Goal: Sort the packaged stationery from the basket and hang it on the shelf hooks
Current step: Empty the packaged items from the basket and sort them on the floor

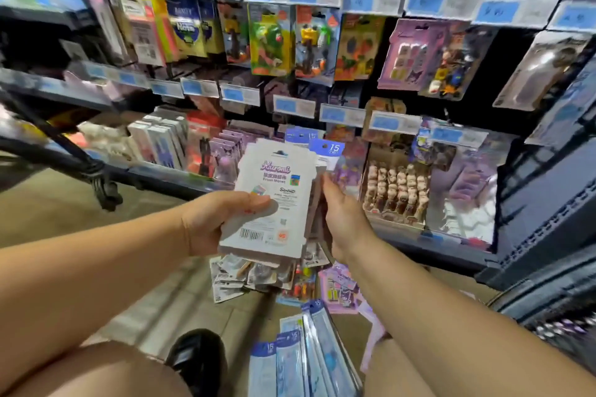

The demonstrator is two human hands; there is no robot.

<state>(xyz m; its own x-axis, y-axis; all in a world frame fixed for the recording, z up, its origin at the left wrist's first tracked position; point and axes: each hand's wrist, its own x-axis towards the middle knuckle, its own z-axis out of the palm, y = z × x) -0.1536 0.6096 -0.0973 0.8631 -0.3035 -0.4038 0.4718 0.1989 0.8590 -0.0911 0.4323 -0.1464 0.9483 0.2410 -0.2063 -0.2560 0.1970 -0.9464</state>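
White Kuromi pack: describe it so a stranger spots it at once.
Before the hook shelves, the left hand and right hand hold a stack of packs. The white pack fronts it. Only it shows purple Kuromi script and a barcode; the one behind has a blue tab.

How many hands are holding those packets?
2. The left hand grips the packet stack from its left side, thumb across the front. The right hand holds the stack's right edge.

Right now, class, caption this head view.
Left hand and right hand hold a white cardboard pack stack before stocked shelves.
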